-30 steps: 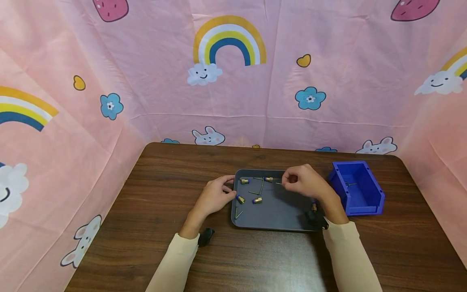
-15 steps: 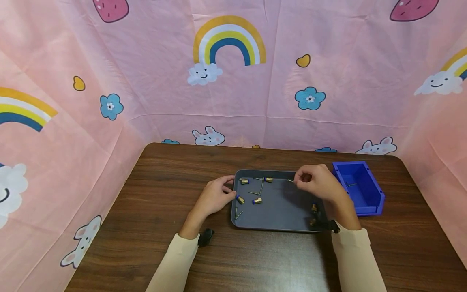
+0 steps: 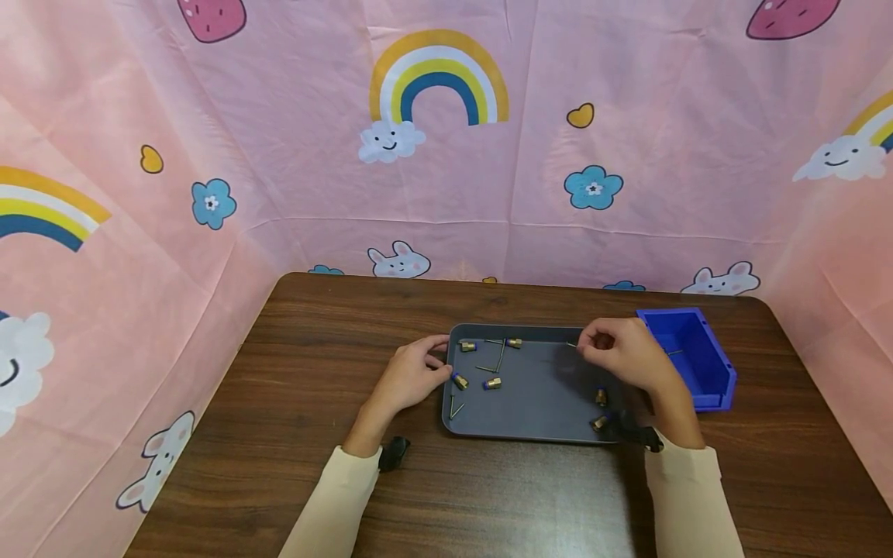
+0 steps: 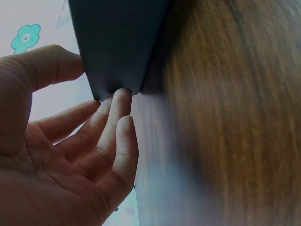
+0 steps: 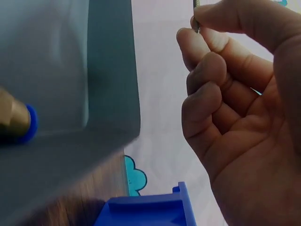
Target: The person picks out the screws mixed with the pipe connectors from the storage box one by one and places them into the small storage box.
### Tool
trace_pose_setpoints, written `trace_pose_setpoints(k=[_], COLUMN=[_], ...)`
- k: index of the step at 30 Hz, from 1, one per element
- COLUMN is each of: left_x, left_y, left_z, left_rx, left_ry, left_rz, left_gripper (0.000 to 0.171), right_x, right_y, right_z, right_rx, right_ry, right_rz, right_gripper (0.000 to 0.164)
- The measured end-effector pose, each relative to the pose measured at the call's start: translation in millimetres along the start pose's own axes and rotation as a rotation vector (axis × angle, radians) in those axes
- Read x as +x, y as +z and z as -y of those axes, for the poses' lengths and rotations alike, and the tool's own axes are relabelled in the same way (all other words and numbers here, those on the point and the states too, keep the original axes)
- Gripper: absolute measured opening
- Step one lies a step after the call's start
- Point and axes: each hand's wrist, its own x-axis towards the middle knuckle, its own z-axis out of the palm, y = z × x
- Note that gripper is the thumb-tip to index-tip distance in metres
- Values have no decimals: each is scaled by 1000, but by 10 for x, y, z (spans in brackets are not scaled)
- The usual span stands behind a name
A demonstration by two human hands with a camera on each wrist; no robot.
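Observation:
My right hand (image 3: 624, 353) pinches a small screw (image 3: 571, 345) between thumb and fingertips, above the far right part of a grey tray (image 3: 540, 407). In the right wrist view, the threaded end of the screw (image 5: 196, 22) shows at the fingertips, the other fingers curled in. At the tray's left end, my left hand (image 3: 413, 376) touches the outer wall with thumb and relaxed fingers. Several brass push-in fittings (image 3: 492, 384) with blue collars lie in the tray, among several loose screws (image 3: 500, 356), mostly on its left side.
A blue plastic bin (image 3: 725, 391) stands right of the tray, partly behind my right hand, with a screw (image 3: 674, 353) inside. Two more brass fittings (image 3: 601, 397) lie near the tray's right end. Patterned pink cloth (image 3: 446, 178) hangs around the brown wooden table (image 3: 335, 349).
My right hand has moved rightward over the tray with the screw, toward the blue bin. The fittings at the tray's right end have come into fuller view. The left hand stays put.

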Motion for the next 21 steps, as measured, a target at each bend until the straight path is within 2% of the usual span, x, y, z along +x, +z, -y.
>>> trace_pose_setpoints(k=[21], left_x=[9], left_y=[2], left_z=[-14], left_rx=[-2], left_ry=[-2], left_rz=[5], left_gripper=[55], right_x=[-236], right_y=[-338], right_z=[-118], right_rx=[-93], right_ry=[87], right_rz=[-123], right_gripper=[4])
